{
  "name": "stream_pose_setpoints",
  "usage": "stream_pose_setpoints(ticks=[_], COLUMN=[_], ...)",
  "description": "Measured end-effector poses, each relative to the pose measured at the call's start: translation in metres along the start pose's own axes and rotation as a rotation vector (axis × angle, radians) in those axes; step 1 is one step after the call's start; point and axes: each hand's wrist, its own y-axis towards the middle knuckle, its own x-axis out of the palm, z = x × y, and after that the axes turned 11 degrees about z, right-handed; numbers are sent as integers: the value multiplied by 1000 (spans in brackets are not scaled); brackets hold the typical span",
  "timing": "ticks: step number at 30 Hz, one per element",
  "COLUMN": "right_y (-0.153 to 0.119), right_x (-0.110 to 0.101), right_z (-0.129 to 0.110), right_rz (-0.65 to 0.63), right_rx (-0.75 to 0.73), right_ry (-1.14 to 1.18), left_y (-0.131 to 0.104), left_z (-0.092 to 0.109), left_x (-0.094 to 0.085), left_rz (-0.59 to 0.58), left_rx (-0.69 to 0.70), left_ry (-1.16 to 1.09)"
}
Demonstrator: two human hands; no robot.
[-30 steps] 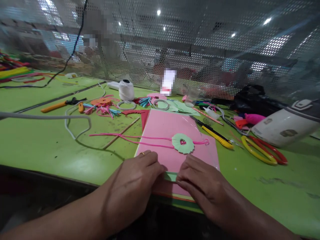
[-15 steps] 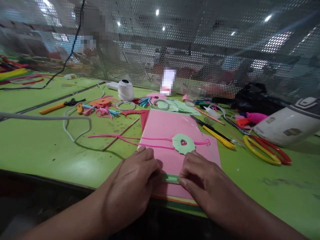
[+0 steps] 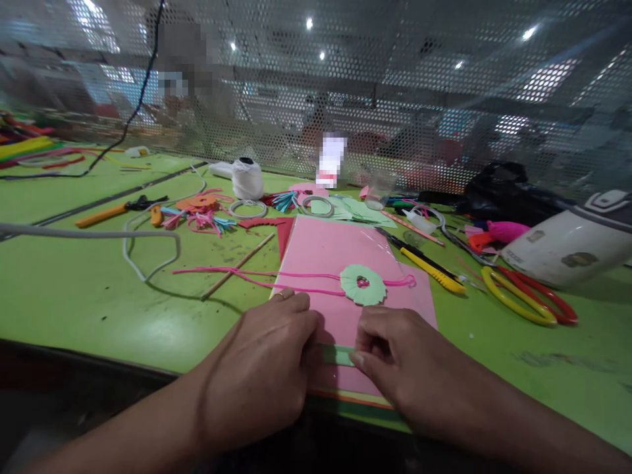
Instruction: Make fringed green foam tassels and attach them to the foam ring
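Note:
A narrow green paper strip (image 3: 336, 355) lies across the near part of the pink sheet (image 3: 336, 243). My left hand (image 3: 269, 359) is closed over the strip's left end, its fingertips partly hidden. At the right end, my right hand (image 3: 402, 349) pinches the strip between thumb and fingers. Just beyond my right hand sits a round, scalloped green paper piece (image 3: 351, 289) with a hole in its middle. Pink cord (image 3: 306, 290) runs out from both sides of it, with a small loop on the right.
A thin stick (image 3: 237, 266) and grey cable (image 3: 153, 234) lie on the left. A yellow cutter (image 3: 432, 270), scissors (image 3: 518, 299) and a white jug (image 3: 567, 247) are on the right. Behind stand a thread spool (image 3: 247, 180) and tape rings (image 3: 317, 207).
The fingers of my right hand have drawn back slightly from the scalloped piece. My left hand has shifted slightly right, and the strip between my hands looks flatter.

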Motion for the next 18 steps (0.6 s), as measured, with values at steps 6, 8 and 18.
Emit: stream_pose_setpoints(ticks=[6,8,18], right_y=[6,9,15], right_x=[-4,-5,-10], right_z=[1,1,1], right_rz=[-68,-105,-179], right_rx=[21,21,84], right_ry=[-73,-62,17], left_y=[1,2,6], left_z=[3,3,-4], left_x=[-5,-5,-5], left_rz=[-48,-65,-130], left_rx=[-27,-27,30], left_ry=[10,17,47])
